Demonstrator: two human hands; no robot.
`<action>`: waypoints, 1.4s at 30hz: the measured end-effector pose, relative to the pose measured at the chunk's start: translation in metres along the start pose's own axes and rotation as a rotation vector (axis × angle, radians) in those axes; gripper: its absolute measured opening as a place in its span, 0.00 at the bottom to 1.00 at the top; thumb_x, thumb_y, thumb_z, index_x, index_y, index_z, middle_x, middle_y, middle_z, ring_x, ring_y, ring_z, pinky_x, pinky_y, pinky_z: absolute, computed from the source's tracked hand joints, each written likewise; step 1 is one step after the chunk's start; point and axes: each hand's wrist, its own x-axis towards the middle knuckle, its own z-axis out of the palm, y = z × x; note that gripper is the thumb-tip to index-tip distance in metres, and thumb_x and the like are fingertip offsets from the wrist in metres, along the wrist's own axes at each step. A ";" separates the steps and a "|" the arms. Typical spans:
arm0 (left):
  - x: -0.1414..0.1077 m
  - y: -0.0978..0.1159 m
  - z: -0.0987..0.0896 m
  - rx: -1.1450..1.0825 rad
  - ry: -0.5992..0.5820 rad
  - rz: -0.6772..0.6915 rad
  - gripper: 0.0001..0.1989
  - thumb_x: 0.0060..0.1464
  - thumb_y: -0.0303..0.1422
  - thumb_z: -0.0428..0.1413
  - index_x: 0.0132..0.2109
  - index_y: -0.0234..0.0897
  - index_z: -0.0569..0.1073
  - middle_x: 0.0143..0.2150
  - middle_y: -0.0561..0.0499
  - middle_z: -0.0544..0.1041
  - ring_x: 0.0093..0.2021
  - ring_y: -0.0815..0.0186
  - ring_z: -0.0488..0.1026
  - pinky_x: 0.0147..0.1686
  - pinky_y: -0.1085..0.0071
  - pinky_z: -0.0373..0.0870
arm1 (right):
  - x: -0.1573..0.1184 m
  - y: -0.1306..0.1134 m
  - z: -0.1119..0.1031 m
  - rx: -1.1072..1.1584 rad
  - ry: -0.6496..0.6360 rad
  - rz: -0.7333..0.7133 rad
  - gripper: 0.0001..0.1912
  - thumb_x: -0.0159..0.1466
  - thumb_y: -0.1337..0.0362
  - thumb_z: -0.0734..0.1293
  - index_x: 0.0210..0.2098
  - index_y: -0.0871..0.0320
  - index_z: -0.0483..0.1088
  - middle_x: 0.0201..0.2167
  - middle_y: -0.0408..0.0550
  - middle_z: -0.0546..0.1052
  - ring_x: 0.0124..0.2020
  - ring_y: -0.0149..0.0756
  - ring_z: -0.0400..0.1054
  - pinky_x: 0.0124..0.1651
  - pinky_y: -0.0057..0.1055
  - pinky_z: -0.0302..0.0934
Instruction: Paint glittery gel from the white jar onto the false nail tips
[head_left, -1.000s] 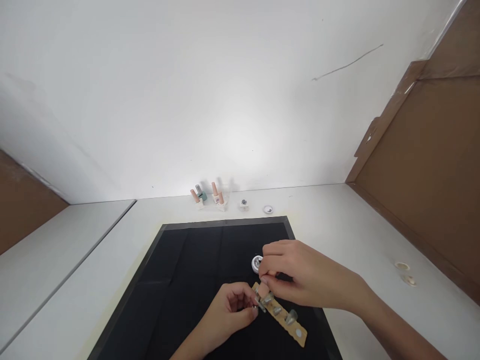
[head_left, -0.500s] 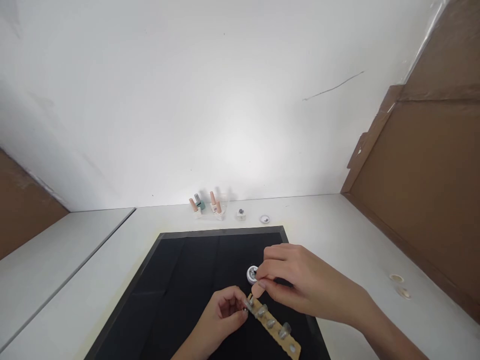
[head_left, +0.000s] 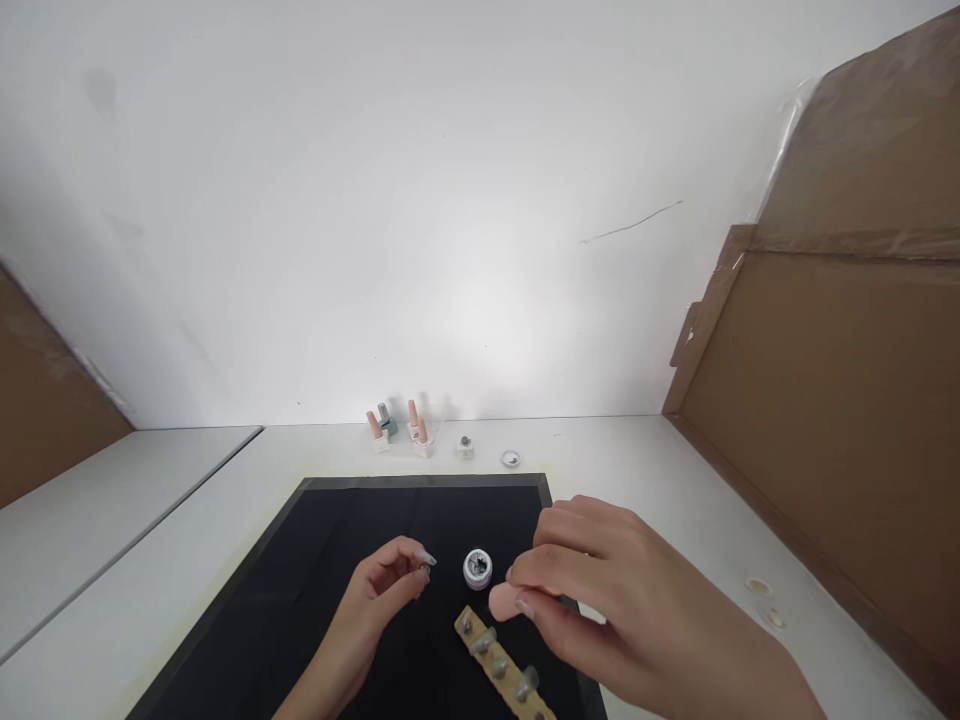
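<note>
Over the black mat point(head_left: 300, 590), my left hand point(head_left: 379, 590) pinches a small greyish false nail point(head_left: 425, 557) between thumb and fingers. To its right stands a small white jar point(head_left: 478, 569) with silvery, flaky-looking contents. My right hand point(head_left: 600, 590) is closed on a flat, round-ended, peach-pink piece point(head_left: 504, 602), whose other end is hidden in the fingers. Just below that piece lies a tan strip point(head_left: 499, 680) with grey pegs. Translucent false nails point(head_left: 484, 640) sit on some pegs, and the peg at its far end shows bare. The strip's near end leaves the frame.
Several nail polish bottles point(head_left: 421, 438) stand at the back by the white wall. Beside them are a small clear bottle point(head_left: 466, 447) and a white jar lid point(head_left: 511, 458). Two small round pieces point(head_left: 759, 586) lie at the right. A cardboard panel point(head_left: 825, 400) borders the right side.
My left hand has moved left, away from the strip, with the false nail in it. My right hand still holds the pink piece, now lower and nearer. The camera view has shifted slightly.
</note>
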 end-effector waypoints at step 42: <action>0.027 0.083 0.054 0.114 -0.401 0.047 0.05 0.52 0.34 0.56 0.32 0.37 0.71 0.28 0.53 0.68 0.30 0.67 0.64 0.31 0.72 0.61 | -0.005 0.018 -0.015 -0.259 0.345 0.052 0.07 0.64 0.71 0.61 0.34 0.58 0.70 0.22 0.43 0.69 0.22 0.30 0.62 0.26 0.28 0.57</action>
